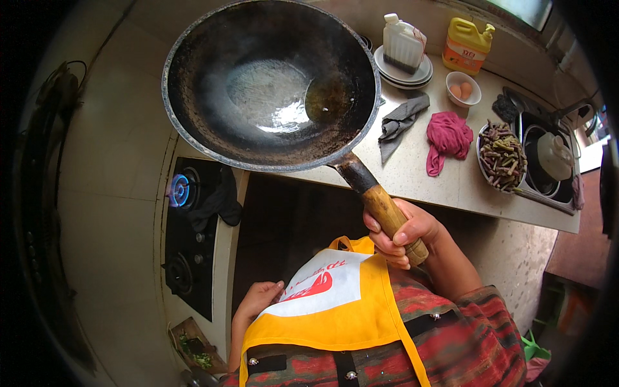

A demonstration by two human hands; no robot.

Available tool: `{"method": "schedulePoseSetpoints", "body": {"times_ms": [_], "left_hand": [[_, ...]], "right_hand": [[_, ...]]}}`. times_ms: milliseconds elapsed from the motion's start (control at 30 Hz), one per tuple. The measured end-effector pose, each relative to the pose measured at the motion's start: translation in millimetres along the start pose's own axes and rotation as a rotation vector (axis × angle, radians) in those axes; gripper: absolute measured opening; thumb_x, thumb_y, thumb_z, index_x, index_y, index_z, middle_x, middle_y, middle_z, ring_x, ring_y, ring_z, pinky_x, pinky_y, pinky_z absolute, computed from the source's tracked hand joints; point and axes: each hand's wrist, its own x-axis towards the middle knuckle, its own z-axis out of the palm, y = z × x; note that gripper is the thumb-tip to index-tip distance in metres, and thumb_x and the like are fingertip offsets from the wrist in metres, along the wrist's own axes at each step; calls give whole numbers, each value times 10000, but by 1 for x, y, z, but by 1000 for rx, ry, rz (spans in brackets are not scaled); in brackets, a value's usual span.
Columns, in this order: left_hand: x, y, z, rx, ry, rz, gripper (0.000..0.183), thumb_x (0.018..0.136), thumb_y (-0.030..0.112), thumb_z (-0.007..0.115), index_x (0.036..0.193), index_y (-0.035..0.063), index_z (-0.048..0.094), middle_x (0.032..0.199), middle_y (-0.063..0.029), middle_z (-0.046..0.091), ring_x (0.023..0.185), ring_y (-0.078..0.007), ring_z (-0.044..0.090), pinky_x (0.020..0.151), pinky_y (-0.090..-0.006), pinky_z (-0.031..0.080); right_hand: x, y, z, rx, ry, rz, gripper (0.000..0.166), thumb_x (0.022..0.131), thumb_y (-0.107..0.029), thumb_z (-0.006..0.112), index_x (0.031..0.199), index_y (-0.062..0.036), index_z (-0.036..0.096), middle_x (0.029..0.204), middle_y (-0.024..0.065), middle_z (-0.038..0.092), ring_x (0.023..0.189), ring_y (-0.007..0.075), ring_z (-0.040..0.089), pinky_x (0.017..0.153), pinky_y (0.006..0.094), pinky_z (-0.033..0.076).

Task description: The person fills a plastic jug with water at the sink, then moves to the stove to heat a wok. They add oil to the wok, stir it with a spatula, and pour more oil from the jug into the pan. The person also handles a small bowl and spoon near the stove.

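Observation:
My right hand (pixel 399 234) is closed around the wooden handle of a dark wok (pixel 271 92), which is held up off the stove at the top of the view. A little oil pools in the wok towards the handle side, and faint smoke or steam hangs over the metal. My left hand (pixel 265 296) is beside the yellow apron (pixel 333 326) at waist height, with its fingers partly hidden by the apron; whether it holds anything cannot be told. Left of the wok's handle, a blue flame burns on the gas stove (pixel 205 256), with a dark cloth (pixel 227 198) at its edge.
Along the counter (pixel 459 188) are stacked plates (pixel 420 83) with a plastic jug (pixel 405 43), a yellow detergent bottle (pixel 466 46), a bowl of eggs (pixel 463 90), a grey cloth (pixel 401 121), a red cloth (pixel 447 140), cut long beans (pixel 503 157) and a sink (pixel 563 193). A cutting board (pixel 193 338) holds chopped greens.

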Motion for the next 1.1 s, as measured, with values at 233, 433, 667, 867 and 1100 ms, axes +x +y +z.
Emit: {"method": "schedulePoseSetpoints", "body": {"times_ms": [233, 433, 667, 867, 1100], "left_hand": [[-2, 1, 2, -46, -15, -28, 355, 921, 318, 543, 821, 6, 680, 675, -50, 615, 580, -90, 505, 557, -246, 417], [1, -2, 2, -39, -16, 0, 352, 922, 313, 545, 816, 5, 679, 661, -42, 608, 567, -85, 492, 545, -246, 410], [-3, 0, 3, -47, -14, 22, 350, 918, 316, 552, 817, 8, 685, 655, -41, 607, 562, -83, 493, 538, -245, 409], [-4, 1, 4, -22, 4, -5, 351, 915, 323, 555, 825, 11, 689, 671, -55, 623, 567, -93, 517, 540, -244, 413], [-5, 1, 4, -14, 4, -4, 353, 912, 330, 556, 835, 14, 692, 686, -68, 636, 576, -102, 542, 552, -245, 426]], "right_hand": [[-2, 2, 2, 24, 1, 5, 404, 673, -112, 690, 938, 1, 407, 577, 95, 490, 432, 184, 509, 390, 287, 451], [-3, 2, 3, 33, 5, 17, 411, 668, -107, 693, 942, -2, 405, 579, 96, 493, 435, 184, 509, 394, 286, 449], [-4, 3, 4, 29, 11, 20, 416, 666, -106, 695, 943, -1, 403, 578, 98, 497, 434, 183, 505, 396, 285, 445], [-5, 4, 5, 28, 9, 13, 415, 667, -103, 694, 942, 0, 401, 573, 98, 496, 432, 181, 502, 395, 284, 444], [-4, 5, 5, 26, 2, 8, 408, 672, -106, 687, 947, 0, 406, 574, 98, 495, 428, 185, 505, 392, 290, 448]]}}
